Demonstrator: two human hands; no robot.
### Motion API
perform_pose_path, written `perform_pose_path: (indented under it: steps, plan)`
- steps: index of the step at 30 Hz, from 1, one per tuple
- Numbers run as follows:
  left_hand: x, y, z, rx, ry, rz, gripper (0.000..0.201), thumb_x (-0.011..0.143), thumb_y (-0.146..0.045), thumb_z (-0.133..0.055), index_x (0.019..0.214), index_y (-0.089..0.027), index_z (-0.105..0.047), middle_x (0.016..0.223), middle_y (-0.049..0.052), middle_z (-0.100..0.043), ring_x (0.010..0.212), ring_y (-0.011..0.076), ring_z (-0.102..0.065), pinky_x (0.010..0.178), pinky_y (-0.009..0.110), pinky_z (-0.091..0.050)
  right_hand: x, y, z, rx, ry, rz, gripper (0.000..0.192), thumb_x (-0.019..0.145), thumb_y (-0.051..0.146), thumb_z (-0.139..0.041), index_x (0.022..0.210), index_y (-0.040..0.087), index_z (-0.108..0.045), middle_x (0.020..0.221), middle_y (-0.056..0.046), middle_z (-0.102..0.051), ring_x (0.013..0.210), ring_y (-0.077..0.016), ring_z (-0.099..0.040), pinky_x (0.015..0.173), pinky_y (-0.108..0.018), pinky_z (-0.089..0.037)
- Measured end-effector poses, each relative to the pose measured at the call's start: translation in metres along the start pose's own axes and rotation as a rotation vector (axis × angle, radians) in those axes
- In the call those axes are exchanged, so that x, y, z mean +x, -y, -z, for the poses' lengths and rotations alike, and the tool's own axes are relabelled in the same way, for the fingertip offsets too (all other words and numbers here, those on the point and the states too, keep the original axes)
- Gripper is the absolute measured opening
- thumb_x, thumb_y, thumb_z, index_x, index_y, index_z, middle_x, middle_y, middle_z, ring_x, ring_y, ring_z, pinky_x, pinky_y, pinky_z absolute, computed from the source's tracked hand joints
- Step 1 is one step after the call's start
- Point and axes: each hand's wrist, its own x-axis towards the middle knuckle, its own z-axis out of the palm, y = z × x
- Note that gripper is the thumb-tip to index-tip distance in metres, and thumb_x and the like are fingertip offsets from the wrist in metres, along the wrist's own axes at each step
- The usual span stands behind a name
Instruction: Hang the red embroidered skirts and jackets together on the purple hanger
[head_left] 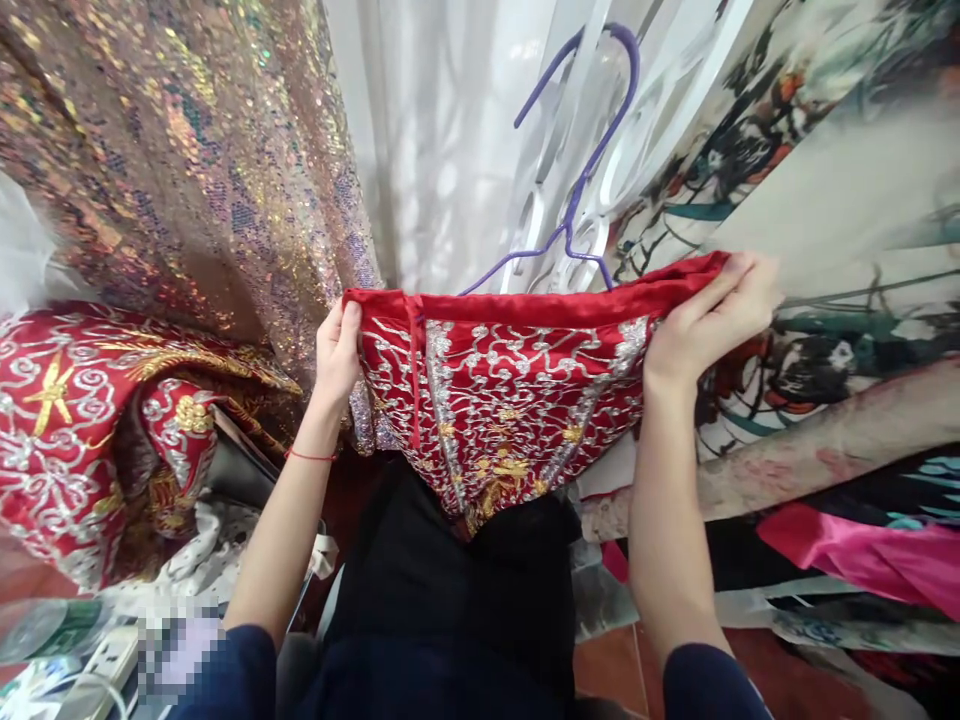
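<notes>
Red embroidered garment hangs stretched between both hands in the middle of the view, its plain red waistband uppermost and the silver and gold stitched cloth drooping below toward the person's dark lap. Left of the garment, a second red embroidered piece lies heaped, with sequinned fabric draped above it. At the garment's left corner the left hand is closed on the band, thumb on top. Just behind the garment's upper edge, a purple hanger rises against the white curtain. At the garment's right corner the right hand pinches the band, fingers curled over its rim. Right of the garment lies printed cloth, with pink fabric lower down. The garment looks soft and limp, probably weighted by dense embroidery, with a smooth band that may slip; the band's two corners seem the surest holds.
</notes>
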Motion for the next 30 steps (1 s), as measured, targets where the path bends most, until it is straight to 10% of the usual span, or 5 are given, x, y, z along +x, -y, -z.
perform_pose_path:
  steps: [9,12,17,26,30]
  plan:
    - [-0.016,-0.015,-0.008,-0.079,0.051,0.115,0.037,0.087,-0.056,-0.068,0.094,-0.021,-0.074,0.083,0.001,-0.069,0.077,0.0140,-0.066,0.076,0.026,-0.055,-0.088,0.067,0.034,-0.047,-0.118,0.138,0.053,0.096,0.040,-0.055,0.138,0.010,-0.047,0.143,-0.027,-0.046,0.143,-0.0406,-0.038,0.112,-0.061,-0.030]
    - [-0.020,-0.022,-0.006,-0.037,0.062,0.092,0.034,0.089,-0.053,-0.066,0.095,-0.021,-0.075,0.083,0.001,-0.068,0.078,0.0134,-0.065,0.077,0.025,-0.054,-0.147,0.119,0.048,0.074,-0.047,0.198,0.023,0.089,0.020,-0.066,0.112,0.018,-0.063,0.106,-0.014,-0.069,0.107,-0.0274,-0.064,0.095,-0.045,-0.050]
    - [-0.031,-0.027,-0.001,-0.018,0.061,0.106,0.033,0.092,-0.052,-0.062,0.095,-0.021,-0.075,0.083,0.001,-0.067,0.078,0.0133,-0.063,0.076,0.024,-0.052,-0.209,0.172,0.033,0.353,0.451,-0.130,0.014,0.096,0.031,-0.060,0.095,0.018,-0.064,0.083,-0.005,-0.070,0.075,-0.0152,-0.066,0.071,-0.027,-0.053]
    - [-0.039,-0.034,0.004,0.090,0.101,0.055,0.032,0.098,-0.049,-0.055,0.093,-0.021,-0.070,0.080,0.001,-0.062,0.073,0.0136,-0.059,0.074,0.027,-0.052,-0.201,0.194,0.030,0.395,0.648,-0.456,0.013,0.091,0.030,-0.052,0.082,0.021,-0.055,0.063,0.003,-0.061,0.052,-0.0117,-0.056,0.057,-0.024,-0.041]
    - [-0.056,-0.034,0.014,0.237,0.181,-0.080,0.031,0.099,-0.041,-0.055,0.124,-0.024,-0.060,0.114,0.006,-0.065,0.108,0.0186,-0.063,0.102,0.035,-0.050,-0.191,0.191,0.045,0.435,0.827,-0.456,0.024,0.092,0.034,-0.050,0.071,0.023,-0.047,0.050,0.007,-0.046,0.043,-0.0097,-0.042,0.052,-0.024,-0.031]
